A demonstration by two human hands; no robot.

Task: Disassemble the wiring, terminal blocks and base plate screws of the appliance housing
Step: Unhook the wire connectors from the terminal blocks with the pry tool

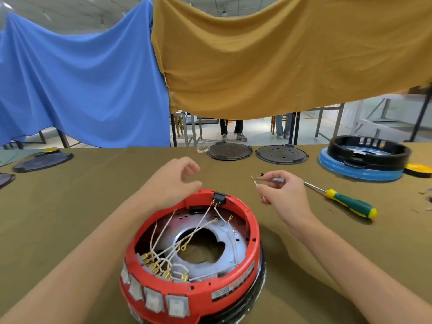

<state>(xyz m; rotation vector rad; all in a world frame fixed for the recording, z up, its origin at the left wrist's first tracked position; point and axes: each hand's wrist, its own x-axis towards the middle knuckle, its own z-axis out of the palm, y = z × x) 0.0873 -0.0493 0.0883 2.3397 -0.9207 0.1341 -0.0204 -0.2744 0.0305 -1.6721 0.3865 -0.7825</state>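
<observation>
two bare forearms in view, no sleeves visible up to the frame edge. left hand (174,181) and right hand (284,195): no gloves, rings, watch or bands. nails short, unpainted as far as visible.

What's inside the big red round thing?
Inside the red housing are white wires with gold ends, gold connectors by the switches, and a grey metal plate with a big hole. What's under the plate is hidden.

Bright, even overhead light — soft shadows, wide-angle bending at edges, slight blur far right.
</observation>
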